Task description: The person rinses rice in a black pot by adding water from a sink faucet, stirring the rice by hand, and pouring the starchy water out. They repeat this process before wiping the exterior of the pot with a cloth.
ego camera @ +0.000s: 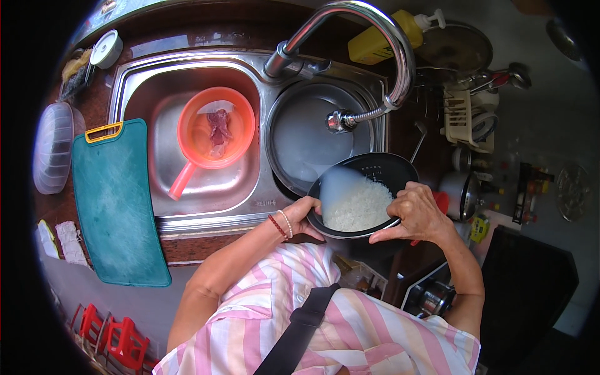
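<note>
My left hand (303,216) and my right hand (415,213) grip opposite sides of the rim of a black rice cooker inner pot (389,166). The pot is tilted towards the sink. White rice (361,208) is heaped on its near side, and cloudy water (340,180) lies at the far side. Beyond the pot, a wide metal basin (304,136) in the right sink bowl holds whitish water. A chrome faucet (401,47) arches over this basin, its spout (338,122) just above it. No stream from the spout is visible.
In the left sink bowl (161,154) stands a red plastic dipper (185,178) with meat (219,126) in water. A green cutting board (117,206) overlaps the sink's left edge. A yellow pump bottle (382,40), a dish rack (459,117) and a lidded pot (464,194) are farther right.
</note>
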The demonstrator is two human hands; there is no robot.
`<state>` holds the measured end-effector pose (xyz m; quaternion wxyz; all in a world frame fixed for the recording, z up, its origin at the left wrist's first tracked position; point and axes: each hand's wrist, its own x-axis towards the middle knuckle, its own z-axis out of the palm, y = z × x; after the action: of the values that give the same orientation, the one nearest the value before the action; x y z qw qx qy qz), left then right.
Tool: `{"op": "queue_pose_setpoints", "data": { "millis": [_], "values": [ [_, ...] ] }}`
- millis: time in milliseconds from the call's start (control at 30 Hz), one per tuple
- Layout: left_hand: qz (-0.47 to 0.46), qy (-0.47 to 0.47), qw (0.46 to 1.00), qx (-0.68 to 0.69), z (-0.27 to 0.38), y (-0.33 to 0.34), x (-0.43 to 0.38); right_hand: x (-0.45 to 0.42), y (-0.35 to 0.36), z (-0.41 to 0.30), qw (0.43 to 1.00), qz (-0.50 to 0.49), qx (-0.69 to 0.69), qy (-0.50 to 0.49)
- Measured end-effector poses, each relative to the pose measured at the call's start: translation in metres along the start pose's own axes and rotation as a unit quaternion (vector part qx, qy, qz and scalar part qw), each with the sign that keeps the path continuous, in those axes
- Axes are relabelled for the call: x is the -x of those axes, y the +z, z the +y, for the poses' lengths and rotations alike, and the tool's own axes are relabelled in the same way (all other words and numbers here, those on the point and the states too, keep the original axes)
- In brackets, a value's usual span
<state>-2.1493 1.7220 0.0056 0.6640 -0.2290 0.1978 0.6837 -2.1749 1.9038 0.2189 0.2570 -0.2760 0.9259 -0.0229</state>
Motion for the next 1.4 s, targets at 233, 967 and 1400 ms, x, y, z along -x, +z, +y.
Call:
{"op": "queue_pose_setpoints", "data": {
  "millis": [233,967,1400],
  "values": [
    [-0.003,0.005,1.0,0.005,0.003,0.002,0.003,-0.008,-0.005,-0.001,1.0,-0.019,0.011,0.0],
    [-0.016,-0.004,1.0,0.027,0.006,-0.003,0.002,-0.024,-0.011,-0.002,0.998,-0.057,0.023,0.0],
    [-0.019,0.004,0.999,0.037,0.008,-0.005,0.003,-0.035,-0.014,-0.002,0.998,-0.029,0.022,-0.049]
  ]
}}
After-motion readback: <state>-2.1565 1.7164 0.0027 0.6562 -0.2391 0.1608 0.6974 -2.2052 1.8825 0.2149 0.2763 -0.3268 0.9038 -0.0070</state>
